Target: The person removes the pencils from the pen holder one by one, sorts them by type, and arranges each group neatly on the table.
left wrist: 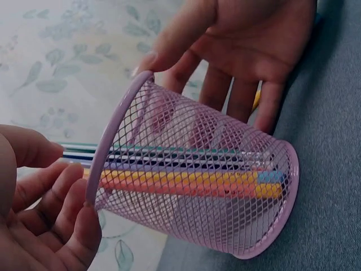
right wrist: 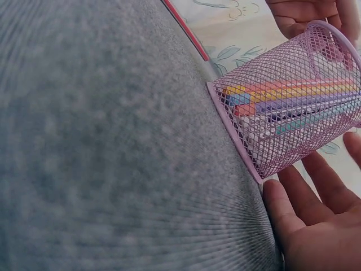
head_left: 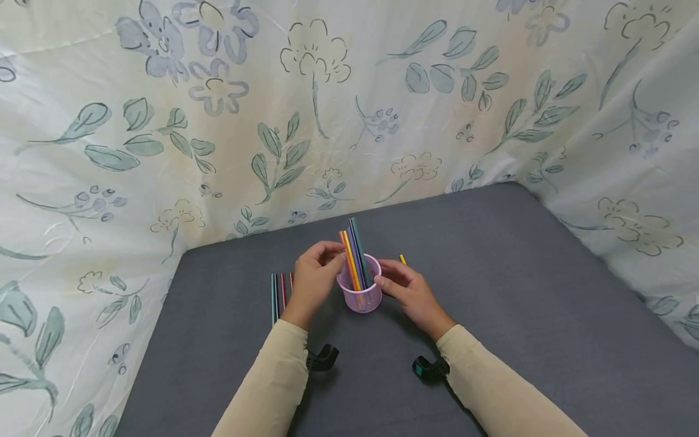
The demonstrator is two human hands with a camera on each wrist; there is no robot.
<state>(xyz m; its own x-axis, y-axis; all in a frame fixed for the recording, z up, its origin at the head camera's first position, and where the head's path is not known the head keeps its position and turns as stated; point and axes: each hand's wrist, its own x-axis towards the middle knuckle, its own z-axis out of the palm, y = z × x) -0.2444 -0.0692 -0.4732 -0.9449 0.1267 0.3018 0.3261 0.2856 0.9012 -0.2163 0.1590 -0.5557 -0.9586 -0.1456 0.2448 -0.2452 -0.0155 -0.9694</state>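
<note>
A pink mesh pencil cup [head_left: 363, 301] stands upright on the dark grey cloth. Several colored pencils [head_left: 355, 261] lean inside it, in orange, yellow, purple, dark blue and green; their lower ends show through the mesh close to the base. At the rim, my left hand [head_left: 317, 273] pinches the pencils between thumb and curled fingers. My right hand [head_left: 411, 292] holds the cup from the other side, thumb at the rim [left wrist: 148, 74] and fingers along the mesh wall.
More pencils [head_left: 275, 294] lie to the left, partly behind my left hand; a red one [right wrist: 189, 33] shows in the right wrist view. A yellow pencil [head_left: 403, 259] pokes out beyond my right hand. Flowered cloth [head_left: 306, 152] hangs behind the table [head_left: 491, 255].
</note>
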